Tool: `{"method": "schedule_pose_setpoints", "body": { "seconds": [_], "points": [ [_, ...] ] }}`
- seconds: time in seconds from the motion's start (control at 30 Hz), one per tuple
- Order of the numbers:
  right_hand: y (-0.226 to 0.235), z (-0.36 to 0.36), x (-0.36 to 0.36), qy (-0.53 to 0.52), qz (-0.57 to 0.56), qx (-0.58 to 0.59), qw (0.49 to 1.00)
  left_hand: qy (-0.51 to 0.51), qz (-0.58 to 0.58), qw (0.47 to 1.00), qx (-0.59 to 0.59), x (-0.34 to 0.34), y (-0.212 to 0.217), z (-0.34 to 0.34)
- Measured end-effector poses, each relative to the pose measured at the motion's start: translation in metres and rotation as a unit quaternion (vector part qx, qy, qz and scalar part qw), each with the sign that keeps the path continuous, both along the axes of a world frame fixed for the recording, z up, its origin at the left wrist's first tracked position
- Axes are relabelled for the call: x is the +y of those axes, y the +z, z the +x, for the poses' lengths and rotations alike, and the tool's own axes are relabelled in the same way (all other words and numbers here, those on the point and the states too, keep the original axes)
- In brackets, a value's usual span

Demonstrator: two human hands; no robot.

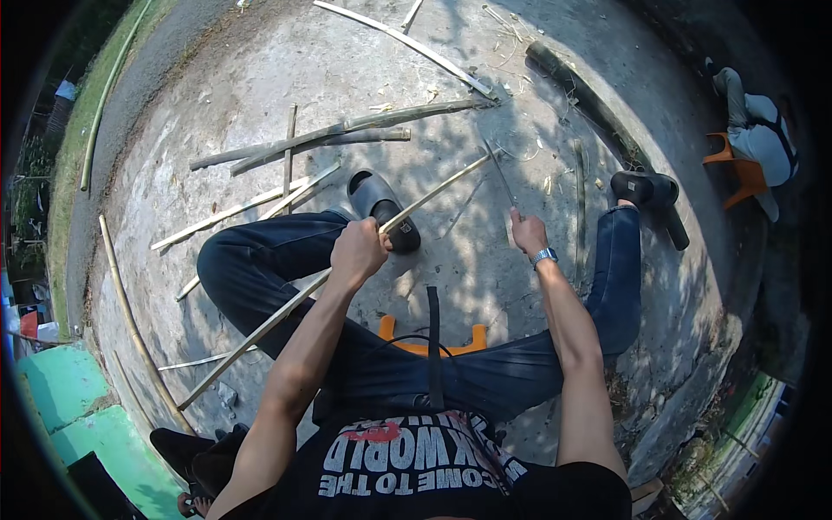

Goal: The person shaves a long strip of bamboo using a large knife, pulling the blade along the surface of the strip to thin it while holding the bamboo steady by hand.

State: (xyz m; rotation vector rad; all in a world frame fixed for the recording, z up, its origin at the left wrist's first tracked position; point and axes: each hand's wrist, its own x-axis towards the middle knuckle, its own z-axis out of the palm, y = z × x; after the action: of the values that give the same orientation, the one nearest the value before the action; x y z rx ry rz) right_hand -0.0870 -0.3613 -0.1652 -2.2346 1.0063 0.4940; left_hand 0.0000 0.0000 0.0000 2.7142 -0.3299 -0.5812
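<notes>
My left hand is closed around a long, narrow bamboo strip. The strip slants over my bent left leg, its far end raised out in front of me and its near end down by the ground at lower left. In my closed right hand is a long-bladed knife, pointing away from me. Near its tip, the blade appears to meet or cross the far end of the strip; actual contact is hard to make out. A metal watch circles my right wrist.
Bamboo poles and pale split strips lie on the concrete ahead and left. A thick bamboo pole lies ahead right, with shavings nearby. My dark shoe is below the strip. Another person sits on an orange chair far right.
</notes>
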Motion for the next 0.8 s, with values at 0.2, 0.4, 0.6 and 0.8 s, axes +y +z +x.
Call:
{"method": "schedule_pose_setpoints", "body": {
  "seconds": [0.2,0.4,0.6,0.8],
  "points": [
    [0.082,-0.055,0.063,0.27,0.065,-0.083,0.957,0.016,-0.037,0.999,-0.028,0.008,-0.006,-0.005],
    [0.003,-0.005,-0.047,0.047,-0.074,-0.045,0.995,0.038,-0.089,0.995,-0.021,0.003,0.007,-0.006],
    [0.008,-0.039,-0.047,0.161,-0.125,-0.055,0.977,-0.042,-0.026,0.985,-0.165,0.028,0.006,-0.017],
    [0.03,-0.055,-0.016,0.198,-0.091,-0.002,0.976,-0.037,-0.26,0.93,-0.258,0.145,0.142,-0.121]
  ]
}}
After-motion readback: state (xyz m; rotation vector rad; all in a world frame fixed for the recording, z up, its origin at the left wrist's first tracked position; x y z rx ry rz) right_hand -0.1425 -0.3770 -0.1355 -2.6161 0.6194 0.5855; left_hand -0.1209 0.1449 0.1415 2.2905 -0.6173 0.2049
